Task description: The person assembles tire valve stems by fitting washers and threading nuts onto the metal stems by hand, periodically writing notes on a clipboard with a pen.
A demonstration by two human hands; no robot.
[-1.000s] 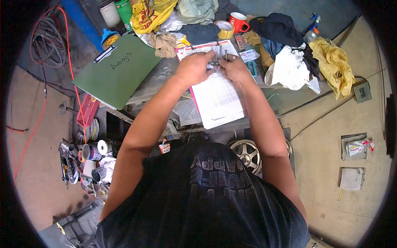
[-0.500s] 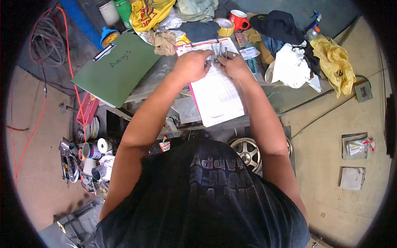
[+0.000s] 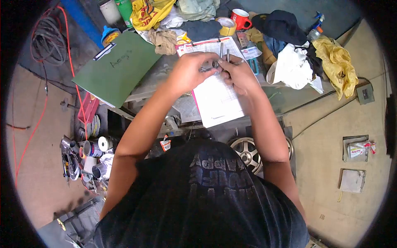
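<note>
Both hands meet above a clipboard of printed papers (image 3: 217, 99), its pinkish edge showing on the left. My right hand (image 3: 242, 74) has its fingers closed on a grey metal piece with two thin rods (image 3: 221, 51), which point away from me. Curled in from the other side, my left hand (image 3: 188, 72) pinches the dark lower end of this metal between thumb and fingers. The exact kind of part is unclear, since the fingers cover much of it. A blue-handled item (image 3: 253, 65) and a small printed card (image 3: 251, 52) lie right of my right hand.
Left of the clipboard is a green folder (image 3: 120, 68). Behind it stand a tape roll (image 3: 227, 28) and a red mug (image 3: 241, 19) among rags. A black cap (image 3: 281, 25), white cloth (image 3: 290, 68) and yellow bag (image 3: 338, 62) lie right. An alloy wheel (image 3: 247, 155) sits below the bench.
Both hands have come slightly toward me with the metal piece. My left hand has opened its curl a little, and my right hand has turned, with its fingers more tightly folded.
</note>
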